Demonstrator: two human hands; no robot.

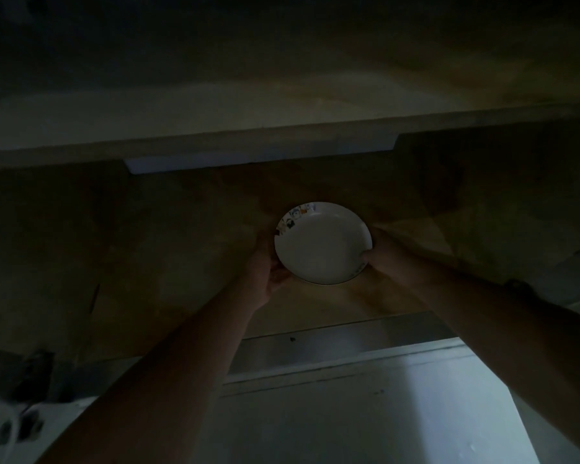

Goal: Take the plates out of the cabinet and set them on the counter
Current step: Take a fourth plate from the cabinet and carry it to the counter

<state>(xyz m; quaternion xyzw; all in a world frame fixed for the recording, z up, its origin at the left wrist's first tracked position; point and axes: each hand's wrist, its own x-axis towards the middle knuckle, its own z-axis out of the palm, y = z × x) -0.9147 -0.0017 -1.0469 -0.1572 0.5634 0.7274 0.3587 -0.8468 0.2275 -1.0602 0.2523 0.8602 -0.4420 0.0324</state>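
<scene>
A white plate with a small coloured pattern on its upper-left rim is held up in front of the dark cabinet. My left hand grips its lower-left edge, fingers curled under the rim. On the right edge, my right hand holds the plate with the thumb over the rim. Both arms reach upward from the bottom of the view. The scene is very dim.
A pale horizontal shelf edge runs above the plate. A lighter wall or panel lies below, at the bottom centre. At the bottom left sits a dark hinge-like fitting and a white outlet.
</scene>
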